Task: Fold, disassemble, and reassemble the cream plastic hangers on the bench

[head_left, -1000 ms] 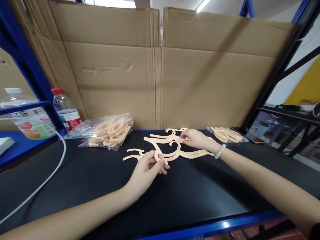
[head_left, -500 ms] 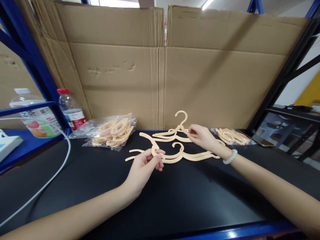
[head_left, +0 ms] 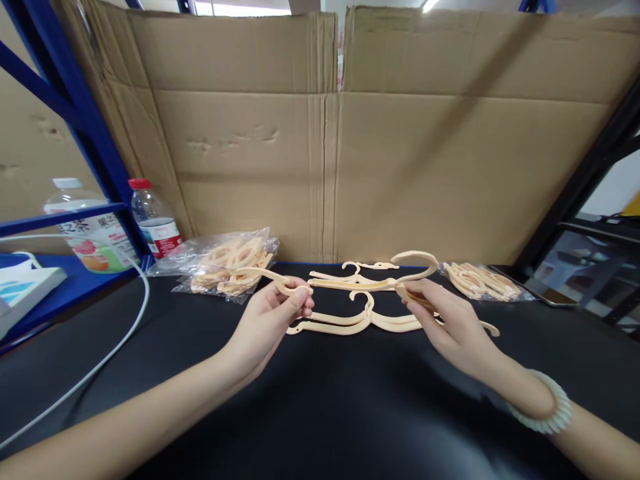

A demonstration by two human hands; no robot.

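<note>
Small cream plastic hangers lie on a black table (head_left: 320, 413). My left hand (head_left: 273, 320) is closed in a pinch on one hanger (head_left: 260, 273), lifted off the table with its arm pointing left. My right hand (head_left: 450, 320) is closed on a second hanger (head_left: 360, 283), held above the table with its hook curving up at the right. More hangers (head_left: 360, 320) lie flat between and beyond my hands. A pale bead bracelet (head_left: 550, 410) is on my right wrist.
A clear bag of hangers (head_left: 225, 263) lies at the back left, another bag (head_left: 475, 280) at the back right. Cardboard sheets (head_left: 325, 133) stand behind. Two bottles (head_left: 153, 217) stand on a blue shelf at left. A white cable (head_left: 100, 360) crosses the table.
Both hands have lifted their hangers off the table. My right hand has drawn back toward me with its hanger. The camera has shifted left.
</note>
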